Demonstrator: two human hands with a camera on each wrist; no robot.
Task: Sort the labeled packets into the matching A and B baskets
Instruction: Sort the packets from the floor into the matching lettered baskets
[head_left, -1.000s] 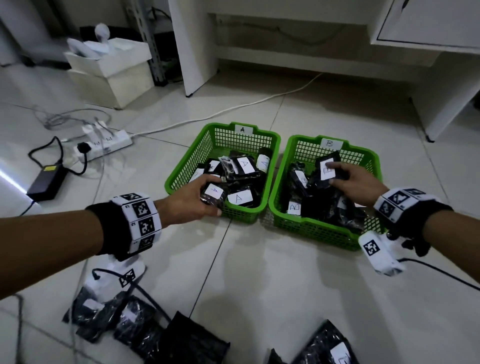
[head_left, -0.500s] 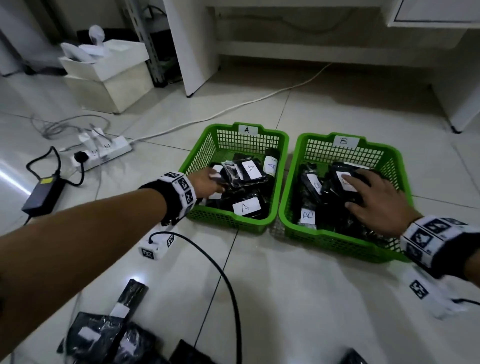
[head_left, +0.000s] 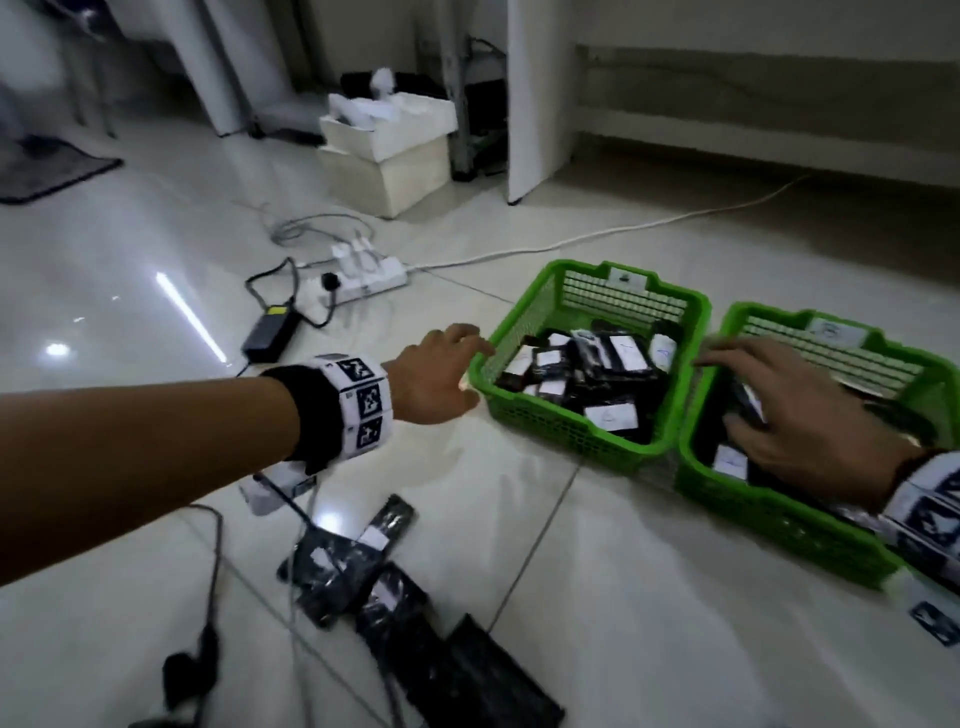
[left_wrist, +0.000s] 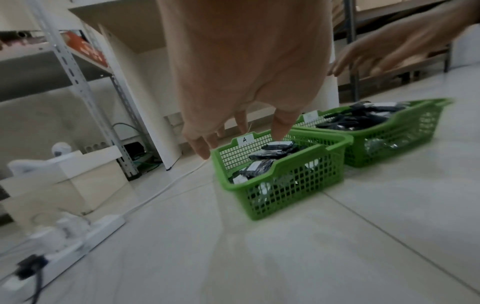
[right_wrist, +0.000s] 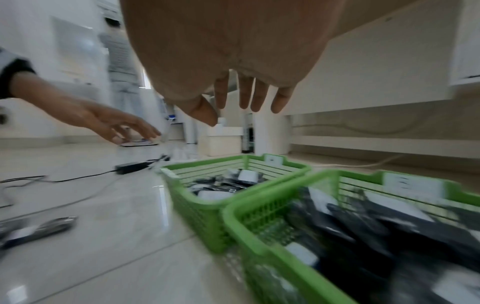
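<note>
While unsorted packets (head_left: 363, 540) lie on the floor nearest the person, the left hand (head_left: 434, 376) is seen empty, fingers relaxed, beside basket A (head_left: 524, 410); the right hand (head_left: 810, 415), spread and empty, is held over basket B (head_left: 779, 519). Between placements, judged; a fresh packet must be picked next.

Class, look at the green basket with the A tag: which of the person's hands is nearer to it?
Left. The left hand hangs open just outside the A basket, at its outer left rim. The right hand is spread over the packets in the neighbouring B basket.
</note>
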